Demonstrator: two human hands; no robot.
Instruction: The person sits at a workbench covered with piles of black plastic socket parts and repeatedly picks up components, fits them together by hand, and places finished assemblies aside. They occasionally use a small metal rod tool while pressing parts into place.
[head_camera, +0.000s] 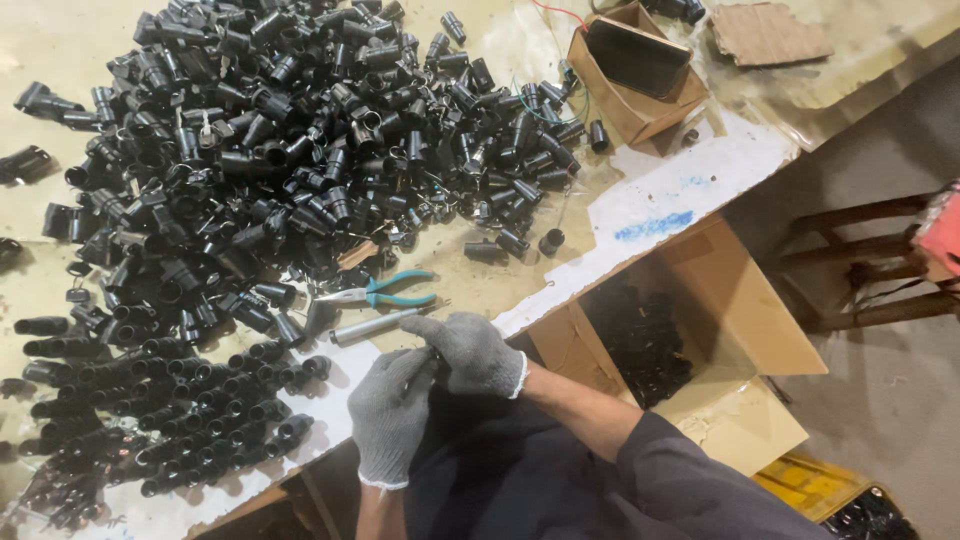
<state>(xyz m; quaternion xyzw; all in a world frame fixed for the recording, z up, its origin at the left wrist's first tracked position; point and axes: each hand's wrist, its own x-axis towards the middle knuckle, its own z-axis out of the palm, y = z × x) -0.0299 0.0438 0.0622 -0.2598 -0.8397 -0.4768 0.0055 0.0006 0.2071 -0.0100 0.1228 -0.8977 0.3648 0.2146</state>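
Workbench crowded with black plastic fittings; both gloved hands closed on one small part at the near edge.

Table (60, 40) is seen stained and nearly covered: a loose heap of black fittings (300, 130) at upper left, neater rows of fittings (150, 400) laid at lower left. Left hand (392, 415) and right hand (468, 352) are pressed together, fingers curled around a small dark part (432, 352), mostly hidden by the gloves. Blue-handled pliers (385, 292) and a metal tool (375, 325) lie just beyond the hands. An open cardboard box (740, 330) sits below the edge at right. Risk is judged: a slip in the gloves could drop the part over the edge, or an elbow could scatter the rows.
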